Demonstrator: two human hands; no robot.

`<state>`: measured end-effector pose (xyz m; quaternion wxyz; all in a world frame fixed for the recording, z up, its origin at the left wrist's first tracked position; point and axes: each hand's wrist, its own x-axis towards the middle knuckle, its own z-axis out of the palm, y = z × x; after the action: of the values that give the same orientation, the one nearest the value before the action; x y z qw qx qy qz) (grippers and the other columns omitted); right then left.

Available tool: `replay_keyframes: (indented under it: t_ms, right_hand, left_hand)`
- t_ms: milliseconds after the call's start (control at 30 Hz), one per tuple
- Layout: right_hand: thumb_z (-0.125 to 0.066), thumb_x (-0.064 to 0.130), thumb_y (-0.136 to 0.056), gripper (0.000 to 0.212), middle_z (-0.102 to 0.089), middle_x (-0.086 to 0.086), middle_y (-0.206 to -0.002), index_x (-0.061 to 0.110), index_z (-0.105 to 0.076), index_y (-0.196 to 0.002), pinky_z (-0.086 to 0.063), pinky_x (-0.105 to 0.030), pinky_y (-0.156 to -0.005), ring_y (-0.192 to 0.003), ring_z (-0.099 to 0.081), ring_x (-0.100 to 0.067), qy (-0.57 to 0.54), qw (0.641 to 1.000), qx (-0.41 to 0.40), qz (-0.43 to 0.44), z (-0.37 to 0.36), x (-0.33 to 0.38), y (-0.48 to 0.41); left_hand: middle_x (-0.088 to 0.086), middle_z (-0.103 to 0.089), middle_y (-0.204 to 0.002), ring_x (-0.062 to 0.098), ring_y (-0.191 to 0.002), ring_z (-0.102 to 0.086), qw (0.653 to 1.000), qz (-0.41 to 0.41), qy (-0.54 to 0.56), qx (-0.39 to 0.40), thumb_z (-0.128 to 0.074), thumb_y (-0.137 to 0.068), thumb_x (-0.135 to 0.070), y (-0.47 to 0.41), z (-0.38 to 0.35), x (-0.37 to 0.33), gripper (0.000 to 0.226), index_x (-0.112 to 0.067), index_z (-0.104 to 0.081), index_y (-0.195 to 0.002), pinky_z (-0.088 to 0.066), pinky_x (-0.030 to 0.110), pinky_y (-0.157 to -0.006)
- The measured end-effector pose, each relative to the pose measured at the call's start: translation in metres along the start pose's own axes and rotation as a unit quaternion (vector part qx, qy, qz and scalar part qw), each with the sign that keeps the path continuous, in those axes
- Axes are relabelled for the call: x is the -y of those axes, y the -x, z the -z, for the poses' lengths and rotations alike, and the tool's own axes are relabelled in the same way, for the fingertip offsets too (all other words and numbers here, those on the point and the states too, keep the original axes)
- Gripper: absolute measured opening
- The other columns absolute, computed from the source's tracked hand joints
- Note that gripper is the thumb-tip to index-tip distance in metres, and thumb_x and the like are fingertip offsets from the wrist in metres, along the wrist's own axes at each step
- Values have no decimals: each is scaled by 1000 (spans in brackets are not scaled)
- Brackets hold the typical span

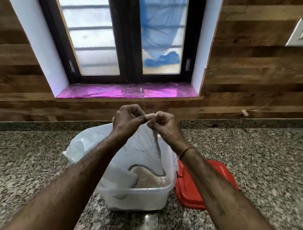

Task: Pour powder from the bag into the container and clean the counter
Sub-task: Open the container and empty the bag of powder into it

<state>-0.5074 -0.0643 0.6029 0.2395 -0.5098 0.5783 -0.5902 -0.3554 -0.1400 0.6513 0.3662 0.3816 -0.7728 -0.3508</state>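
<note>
I see both hands raised together above the container, close in front of the wooden wall. The left hand (128,120) has its fingers curled in and pinches the upper edge of the clear plastic bag (142,147); the right hand (161,123) is just beside it, also with fingers clenched on the same edge, so the two hands almost touch each other. The bag hangs down from this grip, and its lower part with the grey rim goes inside the translucent plastic container (135,196). This container stands on the speckled granite counter (32,161), and at its bottom I can see some brownish powder (149,179) — how much, I cannot tell, because the bag covers a part of it. A part of the bag is also folded over the far left rim of the container. The red lid (192,188) lies flat on the counter, just beside the container on its right side, partly hidden under the right forearm. On the right wrist there is a thin orange thread band (186,151). Behind, I see the window (126,35) with the pink film on its sill (127,92).
</note>
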Motion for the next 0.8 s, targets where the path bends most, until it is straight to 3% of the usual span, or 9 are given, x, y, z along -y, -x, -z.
replay_keyframes:
  t_ms: [67,133,267,333,433,533,667,767,800]
  right_hand:
    - [-81,51,-81,40,-76,-15,-89,11,-73,-84,-60,-61,-79,-88,-73,-36,20,999,-30,-1,3,-3,-1]
    - [-81,37,-86,32,-73,-22,-86,6,-72,-83,-60,-57,-77,-78,-69,-30,-27,999,-46,3,8,-3,-2]
    - [-73,32,-96,21,-77,-8,-99,12,-74,-103,-61,-41,-78,-90,-71,-20,-50,999,-11,-1,5,4,3]
    - [-74,26,-94,23,-73,-7,-90,3,-72,-95,-57,-39,-77,-85,-66,-18,-55,998,-10,-1,1,3,8]
    - [-77,20,-88,13,-72,5,-76,15,-71,-77,-58,-42,-75,-74,-63,-10,52,998,-8,-27,-1,-20,17]
    - [-75,22,-90,21,-73,11,-71,25,-70,-70,-60,-42,-73,-70,-66,-5,198,976,6,-88,-3,-42,40]
    - [-77,22,-93,6,-77,8,-88,17,-75,-96,-58,-29,-78,-84,-71,-7,-3,993,40,-111,-1,-20,47]
    - [-86,24,-81,17,-71,8,-72,17,-72,-75,-55,-37,-71,-69,-64,-9,131,986,-22,-101,-4,-16,45]
    - [-85,27,-81,17,-71,9,-74,18,-72,-76,-57,-38,-71,-69,-64,-10,176,977,-64,-99,-6,-18,46]
  left_hand:
    - [-12,-72,-73,12,-79,-70,1000,-13,-20,10,-75,-67,-69,3,0,0,38,-31,-72,-73,-61,51,-75]
    - [-14,-71,-74,7,-80,-68,997,-28,-69,15,-77,-78,-57,3,5,2,28,-30,-72,-74,-60,42,-71]
    - [-12,-69,-67,7,-75,-64,996,-30,-79,-16,-80,-82,-46,1,16,7,29,-22,-71,-67,-54,38,-68]
    - [-11,-67,-64,7,-70,-63,997,-17,-56,-47,-81,-80,-43,2,16,6,29,-21,-69,-66,-49,33,-65]
    - [-8,-66,-67,11,-71,-63,992,-26,-71,-104,-80,-80,-44,3,16,7,29,-20,-67,-68,-42,29,-61]
    - [-10,-65,-68,11,-71,-62,989,-37,-85,-118,-80,-81,-44,-1,26,12,30,-20,-67,-69,-40,28,-63]
    - [-10,-66,-67,11,-69,-62,992,-43,-71,-100,-81,-81,-44,-2,32,13,30,-21,-66,-68,-48,31,-64]
    - [-7,-65,-65,10,-65,-58,997,-12,-25,-76,-81,-81,-39,-1,33,13,30,-18,-66,-67,-42,29,-60]
    - [-7,-64,-64,9,-64,-56,997,-3,-15,-69,-81,-81,-38,0,34,15,29,-18,-67,-66,-39,28,-58]
